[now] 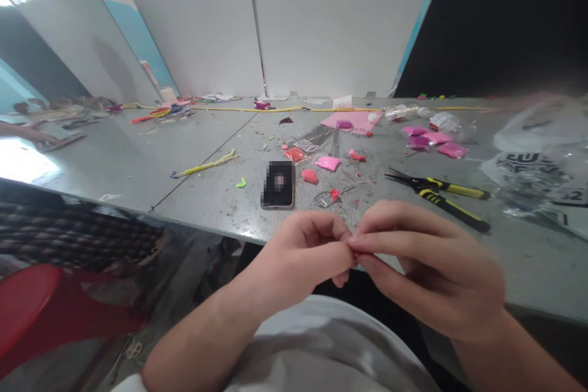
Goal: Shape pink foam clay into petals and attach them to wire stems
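Note:
My left hand (316, 251) and my right hand (432, 263) meet fingertip to fingertip at the table's front edge. Between their pinched fingers shows a small red piece of modelling clay (356, 253), mostly covered by the fingertips. Just beyond them on the table lie a wire piece with a red clay flower (335, 195), a coral clay lump (309, 176) and a second wire piece with red clay (357, 156). A pink clay packet (327, 163) and a red packet (294, 154) are a little farther off. Black-and-yellow pliers (436, 190) rest open beyond my right hand.
A phone (278, 184) lies left of the clay. Thin wires (316, 135) fan out near a pink sheet (362, 119). Several pink packets (434, 138) and a plastic bag (542, 159) are on the right. A twisted yellow strand (204, 165), another person's hand (34, 135) and a red stool (55, 312) are left.

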